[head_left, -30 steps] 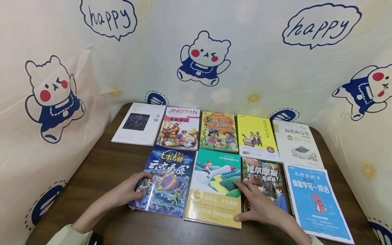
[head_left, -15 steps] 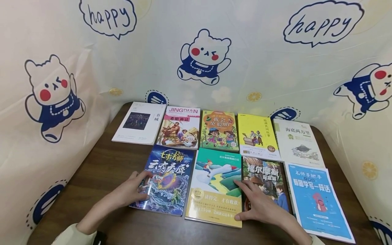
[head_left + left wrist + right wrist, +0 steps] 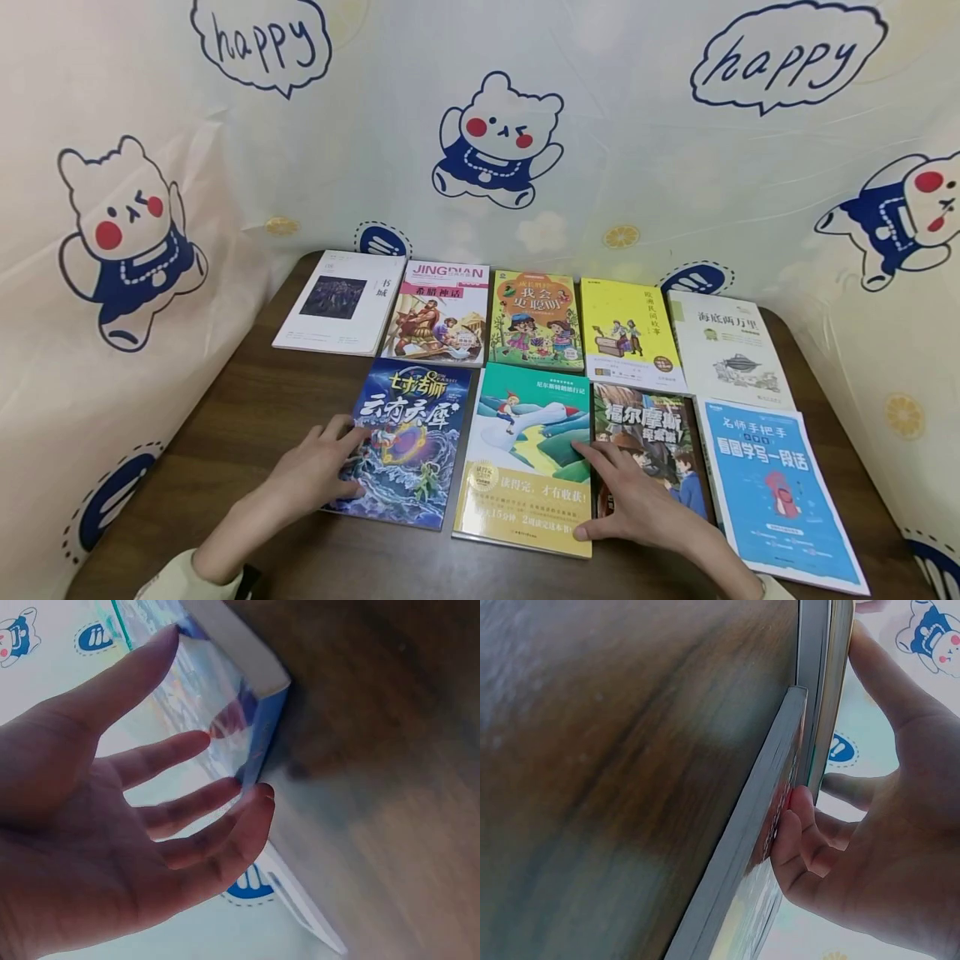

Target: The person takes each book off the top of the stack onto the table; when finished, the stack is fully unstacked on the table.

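My left hand [image 3: 315, 467] is at the left edge of a blue fantasy-cover book [image 3: 408, 450], its fingers spread and loosely bent. In the left wrist view the left hand [image 3: 142, 817] shows its palm, with fingertips close to the book's blue spine [image 3: 271, 724]; exact contact is hard to tell. My right hand [image 3: 637, 500] rests at the right edge of a green and yellow book [image 3: 525, 500], thumb low and fingertips higher up. It partly covers a dark detective-cover book [image 3: 645, 417]. In the right wrist view the right hand [image 3: 900, 832] has its lower fingers bent against a book.
Behind lies a row of books: white with dark picture [image 3: 333, 333], JINGDIAN [image 3: 435, 321], orange [image 3: 536, 321], yellow [image 3: 630, 333] and pale [image 3: 727, 350]. A light blue book [image 3: 783, 500] lies right. The brown table [image 3: 225, 425] is backed by a patterned curtain [image 3: 637, 150].
The blue book has shifted slightly left, widening its gap to the green and yellow book. My left hand has moved a little right and its fingers have loosened. The right hand stays put.
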Available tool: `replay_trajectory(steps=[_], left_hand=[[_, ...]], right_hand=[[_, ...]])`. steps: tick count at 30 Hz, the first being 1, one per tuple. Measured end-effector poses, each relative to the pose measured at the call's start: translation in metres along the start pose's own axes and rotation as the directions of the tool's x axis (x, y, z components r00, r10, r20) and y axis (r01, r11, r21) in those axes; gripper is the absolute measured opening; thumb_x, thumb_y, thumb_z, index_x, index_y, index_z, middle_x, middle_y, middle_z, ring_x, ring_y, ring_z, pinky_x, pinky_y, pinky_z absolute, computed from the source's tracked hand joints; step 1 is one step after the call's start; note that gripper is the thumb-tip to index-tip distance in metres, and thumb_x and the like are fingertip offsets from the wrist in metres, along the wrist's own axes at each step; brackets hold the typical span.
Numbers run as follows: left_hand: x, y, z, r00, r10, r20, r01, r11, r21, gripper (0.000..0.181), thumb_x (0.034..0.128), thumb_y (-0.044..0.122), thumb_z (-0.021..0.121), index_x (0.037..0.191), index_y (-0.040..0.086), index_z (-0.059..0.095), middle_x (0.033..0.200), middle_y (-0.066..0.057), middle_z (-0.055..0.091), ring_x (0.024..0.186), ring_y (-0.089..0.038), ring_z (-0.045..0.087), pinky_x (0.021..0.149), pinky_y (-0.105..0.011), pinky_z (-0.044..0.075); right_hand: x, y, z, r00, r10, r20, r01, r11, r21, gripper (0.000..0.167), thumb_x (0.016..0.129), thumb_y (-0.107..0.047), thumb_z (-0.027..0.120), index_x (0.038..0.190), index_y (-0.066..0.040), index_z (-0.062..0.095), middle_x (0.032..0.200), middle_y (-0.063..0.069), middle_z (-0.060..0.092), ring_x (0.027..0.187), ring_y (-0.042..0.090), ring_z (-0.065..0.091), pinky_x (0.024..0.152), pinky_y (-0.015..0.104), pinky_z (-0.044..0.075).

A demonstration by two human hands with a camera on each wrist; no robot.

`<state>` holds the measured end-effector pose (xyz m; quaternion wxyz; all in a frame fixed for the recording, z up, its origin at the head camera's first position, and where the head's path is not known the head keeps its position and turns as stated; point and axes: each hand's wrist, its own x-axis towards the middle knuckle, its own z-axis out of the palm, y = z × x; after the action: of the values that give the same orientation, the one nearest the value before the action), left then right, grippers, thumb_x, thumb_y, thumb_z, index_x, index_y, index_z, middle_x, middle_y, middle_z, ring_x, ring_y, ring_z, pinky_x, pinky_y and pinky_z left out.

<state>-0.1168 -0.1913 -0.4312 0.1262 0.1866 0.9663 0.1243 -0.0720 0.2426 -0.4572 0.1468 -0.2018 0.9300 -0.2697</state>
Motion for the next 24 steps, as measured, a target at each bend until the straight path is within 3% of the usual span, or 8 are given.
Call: replay_trajectory(steps=[8,16,24], left_hand=[[0.003,0.001,-0.002,1.0,0.026,-0.005,-0.025,0.999,0.027,0.065,0.0694,0.027,0.087,0.126,0.009,0.061,0.122,-0.021,0.051,0.102,-0.038,0.052,0.073,-0.053,0.052],[0.007,0.002,-0.002,0.989,0.084,-0.118,-0.082,0.996,0.02,0.052,0.0724,0.024,0.085,0.119,0.01,0.064,0.116,-0.019,0.056,0.102,-0.038,0.052,0.077,-0.055,0.05],[0.014,0.02,0.0,0.971,0.142,-0.194,-0.161,0.983,-0.086,0.05,0.0824,0.018,0.077,0.128,0.006,0.059,0.12,-0.014,0.057,0.108,-0.034,0.054,0.083,-0.051,0.052]], right_hand=[[0.0,0.001,0.001,1.0,0.004,-0.004,-0.004,1.0,-0.008,0.101,0.072,-0.063,0.073,0.15,-0.015,0.032,0.141,0.016,0.037,0.123,0.042,0.044,0.062,0.037,0.048],[0.0,0.002,0.002,1.0,-0.01,-0.001,0.01,1.0,-0.008,0.1,0.072,-0.062,0.073,0.15,-0.014,0.032,0.141,0.016,0.037,0.123,0.042,0.044,0.065,0.041,0.05],[0.0,0.0,0.0,1.0,-0.008,-0.005,0.008,1.0,-0.009,0.1,0.072,-0.061,0.074,0.149,-0.013,0.033,0.14,0.016,0.038,0.122,0.042,0.045,0.06,0.034,0.047]])
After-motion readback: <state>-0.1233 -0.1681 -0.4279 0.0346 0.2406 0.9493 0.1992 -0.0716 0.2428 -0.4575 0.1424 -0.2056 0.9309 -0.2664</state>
